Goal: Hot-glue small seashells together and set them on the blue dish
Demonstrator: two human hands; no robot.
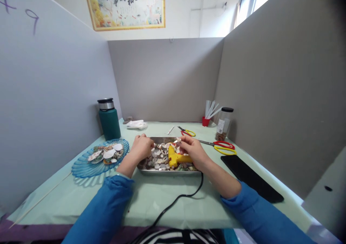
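Observation:
A metal tray (162,172) full of small seashells (156,160) is in front of me. My right hand (195,151) is over its right side, with thumb and fingers pinching a small pale shell (178,140). Below that hand a yellow hot glue gun (173,159) lies on the shells. Its black cord (180,197) runs over the front rim toward me. At the tray's left rim is my left hand (143,146), fingers curled down at the shells; what lies between the fingertips is hidden.
Left are a blue scalloped plate (81,167) bearing shells, a green bottle (109,123) and a thin stick (40,199). Right are two scissors (224,145), a black flat mat (251,177), a black-lidded jar (223,125) and a red cup (205,121) of glue sticks. Grey partitions (167,78) enclose the table.

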